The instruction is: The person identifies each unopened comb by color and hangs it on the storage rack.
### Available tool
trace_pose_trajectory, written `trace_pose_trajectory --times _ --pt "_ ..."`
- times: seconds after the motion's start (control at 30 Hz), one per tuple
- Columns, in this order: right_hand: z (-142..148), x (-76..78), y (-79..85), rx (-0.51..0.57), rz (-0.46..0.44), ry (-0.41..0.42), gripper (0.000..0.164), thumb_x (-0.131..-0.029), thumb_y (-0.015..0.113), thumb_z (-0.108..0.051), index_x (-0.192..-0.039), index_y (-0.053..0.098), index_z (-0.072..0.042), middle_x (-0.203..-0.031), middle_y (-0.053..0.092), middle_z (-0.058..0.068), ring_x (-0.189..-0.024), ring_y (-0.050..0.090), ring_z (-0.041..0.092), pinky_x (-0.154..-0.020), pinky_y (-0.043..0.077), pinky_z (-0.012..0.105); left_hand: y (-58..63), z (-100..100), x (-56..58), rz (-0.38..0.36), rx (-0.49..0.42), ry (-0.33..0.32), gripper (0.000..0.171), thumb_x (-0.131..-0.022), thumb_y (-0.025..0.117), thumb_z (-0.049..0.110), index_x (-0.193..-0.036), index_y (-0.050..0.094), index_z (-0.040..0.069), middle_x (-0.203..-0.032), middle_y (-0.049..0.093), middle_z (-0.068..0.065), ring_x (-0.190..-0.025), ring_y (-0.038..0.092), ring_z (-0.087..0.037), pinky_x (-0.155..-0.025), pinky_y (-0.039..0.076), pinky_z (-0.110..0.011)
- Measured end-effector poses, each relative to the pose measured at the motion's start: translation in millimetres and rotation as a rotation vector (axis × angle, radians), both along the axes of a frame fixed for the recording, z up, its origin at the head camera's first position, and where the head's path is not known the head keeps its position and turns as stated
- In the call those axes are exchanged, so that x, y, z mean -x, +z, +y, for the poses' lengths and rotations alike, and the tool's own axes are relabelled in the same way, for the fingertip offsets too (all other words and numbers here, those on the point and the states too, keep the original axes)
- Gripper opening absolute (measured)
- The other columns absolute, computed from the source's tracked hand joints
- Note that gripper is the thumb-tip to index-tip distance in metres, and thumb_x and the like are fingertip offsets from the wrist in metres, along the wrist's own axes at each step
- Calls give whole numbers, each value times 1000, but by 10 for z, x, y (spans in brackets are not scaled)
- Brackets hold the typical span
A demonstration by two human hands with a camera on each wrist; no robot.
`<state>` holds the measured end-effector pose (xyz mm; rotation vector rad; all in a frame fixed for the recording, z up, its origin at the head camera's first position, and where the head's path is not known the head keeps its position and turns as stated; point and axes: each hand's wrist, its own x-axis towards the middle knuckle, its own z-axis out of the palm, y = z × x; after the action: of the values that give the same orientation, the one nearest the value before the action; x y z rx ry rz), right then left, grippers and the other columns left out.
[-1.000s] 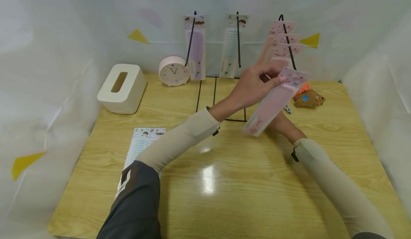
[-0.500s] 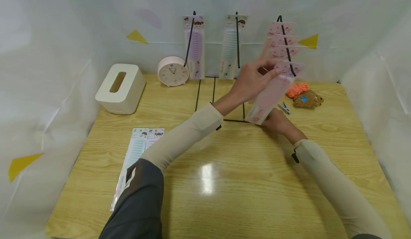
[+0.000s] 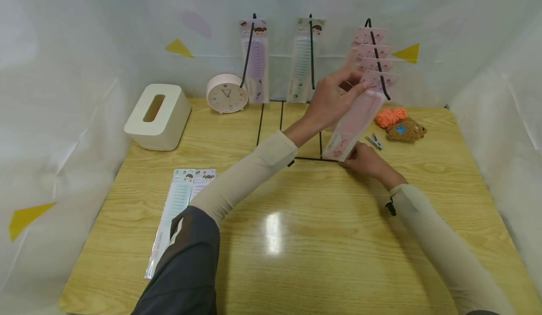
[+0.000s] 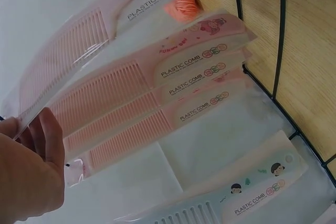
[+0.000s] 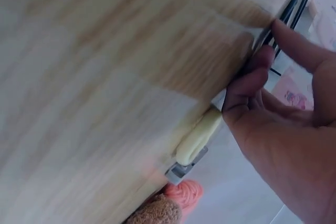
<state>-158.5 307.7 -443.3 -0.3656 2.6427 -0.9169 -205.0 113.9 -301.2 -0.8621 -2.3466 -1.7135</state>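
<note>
My left hand (image 3: 334,96) pinches the upper left edge of a packaged pink comb (image 3: 355,122). The comb's card sits on the right black hook (image 3: 378,66), in front of several more packaged pink combs (image 4: 121,108), and its lower end tilts toward me. Low at the table, my right hand (image 3: 368,160) holds the front corner of a black wire rack base (image 3: 311,159) between thumb and curled fingers; the comb's lower end partly covers these fingertips in the head view. A packaged green comb (image 3: 302,61) and a packaged purple comb (image 3: 256,61) hang from the other two hooks.
A white tissue box (image 3: 163,122) and a round clock (image 3: 227,94) stand at the back left. Two packaged combs (image 3: 178,207) lie front left, partly under my left arm. Orange yarn (image 3: 390,116), a brown plush toy (image 3: 405,130) and a small metal clipper (image 3: 374,141) lie right.
My left hand has moved the front pink comb back and up; its card has gone from the hook's tip to farther along the hook. The right hand stays low near the rack base.
</note>
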Motion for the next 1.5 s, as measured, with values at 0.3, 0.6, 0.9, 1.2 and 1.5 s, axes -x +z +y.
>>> trace_pose_trajectory --times 0.3,0.6,0.9,1.2,1.5 --pt "78 1 40 128 -118 98 42 -92 65 1 -129 47 11 -96 63 19 -73 53 20 -63 46 32 -19 -21 -1 -15 -6 -19 25 -100 64 20 -120 68 6 -106 70 -4 -84 63 -9 -73 52 -16" --pt "14 20 -66 131 -98 39 44 -94 71 -20 -119 44 3 -94 51 15 -75 48 23 -64 42 35 -27 -85 -7 -89 36 -37 27 -101 62 23 -124 67 9 -105 70 0 -87 63 -7 -75 51 -16" --pt "-36 -9 -15 32 -37 -63 56 -94 71 -29 -129 45 7 -99 58 19 -83 56 29 -72 47 42 -69 -451 26 -161 195 -190 42 -98 66 29 -135 59 12 -118 64 1 -104 60 -5 -88 47 -12" --pt "-43 6 1 8 -84 -75 68 -95 70 -34 -139 38 6 -106 57 21 -86 57 30 -72 48 41 -614 -2039 -116 -180 503 -233 17 -100 64 21 -110 70 9 -103 69 0 -93 64 -12 -84 54 -30" --pt "-44 27 -10 7 -86 -60 73 -95 70 -35 -143 33 6 -104 58 22 -85 58 31 -68 49 39 -1009 -3288 -589 -347 875 -72 56 -84 83 23 -130 63 -2 -131 51 -24 -122 48 -38 -102 44 -52"
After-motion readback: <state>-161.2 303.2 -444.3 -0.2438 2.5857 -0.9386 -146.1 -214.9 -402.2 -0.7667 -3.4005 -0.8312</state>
